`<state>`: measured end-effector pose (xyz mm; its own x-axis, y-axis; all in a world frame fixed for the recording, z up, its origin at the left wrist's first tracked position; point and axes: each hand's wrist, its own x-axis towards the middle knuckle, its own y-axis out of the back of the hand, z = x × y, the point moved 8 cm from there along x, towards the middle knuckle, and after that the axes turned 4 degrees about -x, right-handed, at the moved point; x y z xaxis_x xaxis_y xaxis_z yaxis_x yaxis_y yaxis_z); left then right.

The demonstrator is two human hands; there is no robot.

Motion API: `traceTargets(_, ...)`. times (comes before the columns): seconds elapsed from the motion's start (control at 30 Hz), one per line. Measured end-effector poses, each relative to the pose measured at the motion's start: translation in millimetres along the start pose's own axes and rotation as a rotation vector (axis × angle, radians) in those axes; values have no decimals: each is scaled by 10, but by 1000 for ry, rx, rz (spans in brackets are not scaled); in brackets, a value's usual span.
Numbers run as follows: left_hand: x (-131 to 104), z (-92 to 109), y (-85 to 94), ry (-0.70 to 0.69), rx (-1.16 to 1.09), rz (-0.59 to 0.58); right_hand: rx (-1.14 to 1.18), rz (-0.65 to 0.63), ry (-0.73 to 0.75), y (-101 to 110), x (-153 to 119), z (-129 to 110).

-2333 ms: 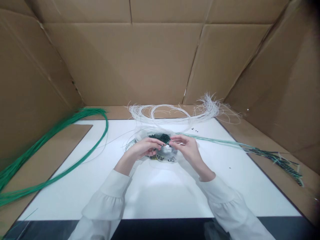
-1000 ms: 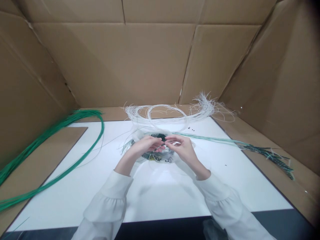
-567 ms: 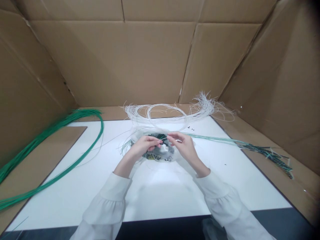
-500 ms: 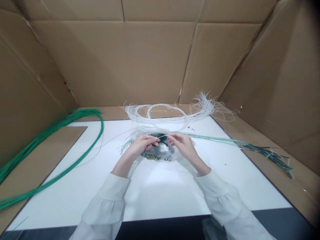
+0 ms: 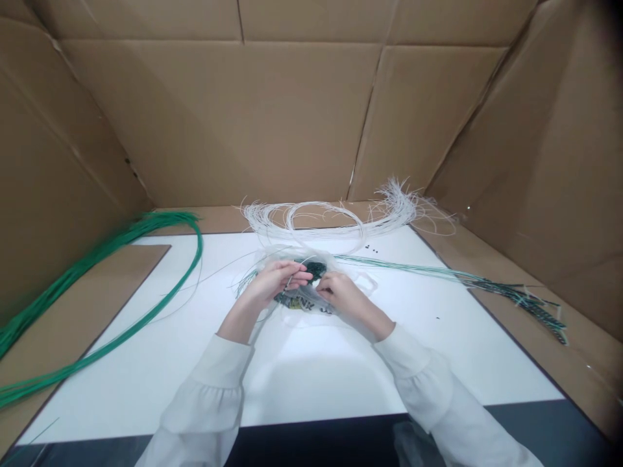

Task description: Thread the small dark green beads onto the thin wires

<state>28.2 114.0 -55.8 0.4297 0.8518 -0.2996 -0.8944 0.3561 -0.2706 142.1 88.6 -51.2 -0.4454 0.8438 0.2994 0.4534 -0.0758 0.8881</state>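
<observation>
My left hand [image 5: 277,282] is palm-up over the middle of the white sheet, its thumb and fingers closed on a thin white strand [image 5: 310,258] that arcs up past the fingertips. Something small and dark, possibly beads on the strand, shows by the fingers. My right hand [image 5: 344,293] is turned down at the other side, fingers pinched together; what they hold, if anything, is hidden. Between and below both hands lies a clear plastic bag [image 5: 294,303] with printed letters. Dark green bits [image 5: 316,269], like beads, show in the bag.
Behind the bag lies a bundle of white strands [image 5: 402,207]. A long green strand bundle [image 5: 73,272] loops on the left. Thin green strands [image 5: 403,266] run right to dark, beaded-looking ends [image 5: 535,310]. A few dark specks [image 5: 372,249] dot the sheet. Cardboard walls [image 5: 219,123] surround the work surface.
My right hand has left the strand's end and lowered toward the bag, its fingers now curled in. My left hand has rolled palm-up, still with the strand.
</observation>
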Motion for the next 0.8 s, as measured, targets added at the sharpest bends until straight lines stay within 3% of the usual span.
traceTargets(0.17,-7,-38,-21,25,1,-62,-129,7,-41,-8,-3,-3)
traceTargets(0.37,24,-36,0,-16,18,-51,-203,30,-73,51,3,-13)
traceTargets(0.53,-15,13,2,-50,-47,52,71,83,-224,176,-14,122)
traceTargets(0.8,-29,58,48,-127,11,157,670,295,-410,342,-66,357)
